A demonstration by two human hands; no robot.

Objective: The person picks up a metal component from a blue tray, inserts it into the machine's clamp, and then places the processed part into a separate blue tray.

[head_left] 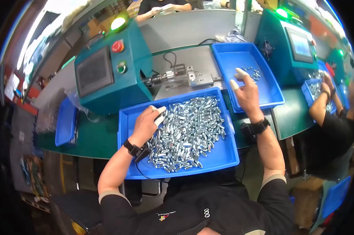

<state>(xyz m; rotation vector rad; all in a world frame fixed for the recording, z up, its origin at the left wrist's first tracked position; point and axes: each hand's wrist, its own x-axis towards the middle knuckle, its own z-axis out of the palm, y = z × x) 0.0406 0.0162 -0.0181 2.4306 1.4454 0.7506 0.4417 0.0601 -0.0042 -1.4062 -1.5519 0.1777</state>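
Observation:
A large blue tray in front of me holds a heap of small shiny metal cylindrical parts. Over the tray's left side, my left hand reaches to the heap's edge. White finger covers are on its fingertips, which are apart, and no part shows between them. My right hand hovers above the near left side of a second blue tray. Its covered thumb and forefinger are spread, with nothing visible between them. A few small metal parts lie in that second tray, just beyond the fingers.
A green machine with a dark screen and red button stands at the left, its metal chuck and fixture behind the large tray. Another green machine is at the right, where a co-worker's hands are over a blue tray. A narrow blue bin sits far left.

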